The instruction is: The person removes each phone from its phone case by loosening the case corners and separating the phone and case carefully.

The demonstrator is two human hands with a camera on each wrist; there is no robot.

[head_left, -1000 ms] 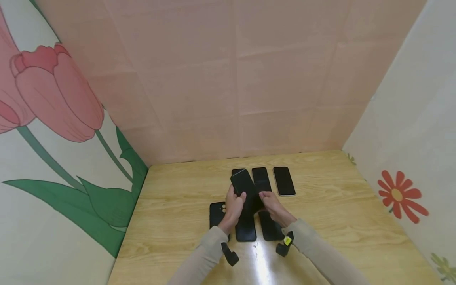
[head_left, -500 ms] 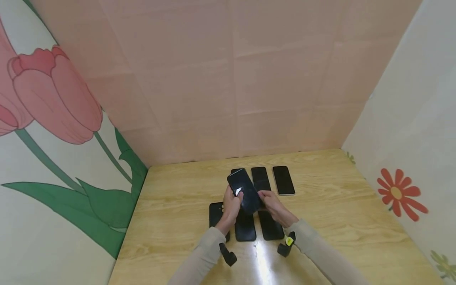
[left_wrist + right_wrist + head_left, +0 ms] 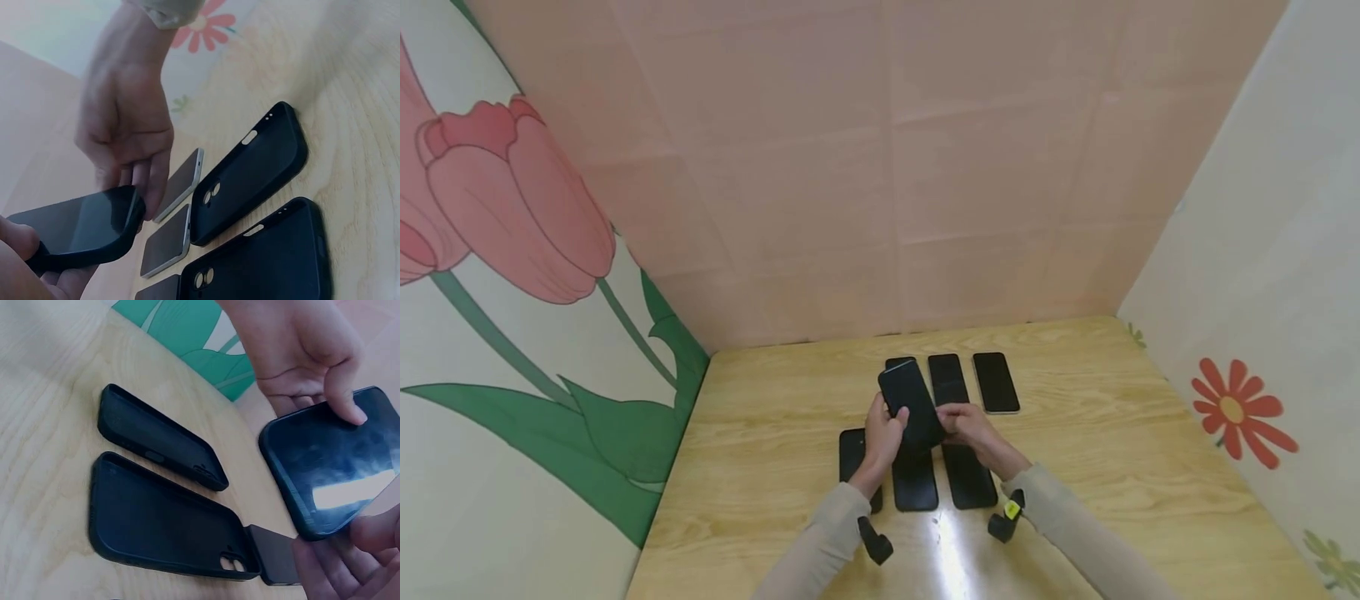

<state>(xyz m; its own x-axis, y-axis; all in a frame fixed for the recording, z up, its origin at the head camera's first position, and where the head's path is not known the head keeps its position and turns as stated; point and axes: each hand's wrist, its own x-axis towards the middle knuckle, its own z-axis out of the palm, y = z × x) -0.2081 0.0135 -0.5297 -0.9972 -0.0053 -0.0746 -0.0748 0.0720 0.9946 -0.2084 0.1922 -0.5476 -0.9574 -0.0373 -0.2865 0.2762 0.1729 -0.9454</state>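
A dark-screened phone in a black case [image 3: 910, 404] is held above the table, screen up and tilted. My left hand [image 3: 883, 437] grips its left side, thumb on the screen edge. My right hand [image 3: 973, 429] pinches the corner nearest it; in the left wrist view its fingers curl at the case's end [image 3: 134, 209]. A black rim surrounds the phone's visible edges in the right wrist view. Below lie black phone cases, a left one [image 3: 853, 454], a middle one [image 3: 915, 485] and a right one [image 3: 970, 479], inner sides up with camera holes visible.
Behind the cases lie more phones: one partly hidden [image 3: 901, 362], one in the middle [image 3: 947, 375] and one at the right [image 3: 996, 383]. The wooden table [image 3: 760, 417] meets a pink back wall [image 3: 812, 208] and floral side panels.
The cased phone has tilted, and a bright reflection came and went on its screen. My right fingers have shifted slightly left along its corner. The items on the table stay put.
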